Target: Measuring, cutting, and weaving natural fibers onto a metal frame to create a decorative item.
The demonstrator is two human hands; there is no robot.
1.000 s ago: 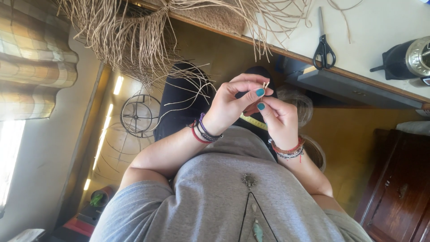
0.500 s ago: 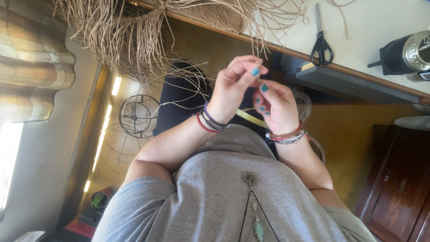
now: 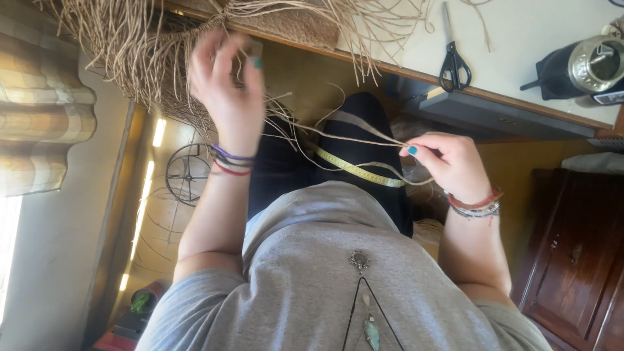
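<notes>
At the far left of the frame a checked yellow and brown curtain point(image 3: 45, 123) is hanging by a bright window. Next to it, in the upper left, a big bunch of pale straw-coloured fibre strands point(image 3: 136, 58) is spilling off the edge of the white table point(image 3: 533, 58).

The left hand point(image 3: 227, 84) is lifting up into that bunch. Its fingers are curling together, maybe around a few strands, but the hand is blurry, so I cannot tell for sure what it is gripping. Purple, dark and red bracelets are sitting on that wrist.

In the middle, thin strands are stretching tight from the bunch across the dark lap to the other hand, most likely so they stay straight and do not tangle. A yellow measuring tape point(image 3: 354, 168) is lying across the lap, close by for grabbing.

The right hand point(image 3: 452, 162) is in the middle right. Its thumb and fingers are pinching shut on the ends of the thin strands point(image 3: 364, 138), keeping them pulled.

Above it, black-handled scissors point(image 3: 453, 62) are lying on the table, out of the way but near. At the upper right a black and shiny metal pot point(image 3: 582, 65) is sitting on its side. A dark wooden cabinet point(image 3: 578, 253) is filling the lower right.
</notes>
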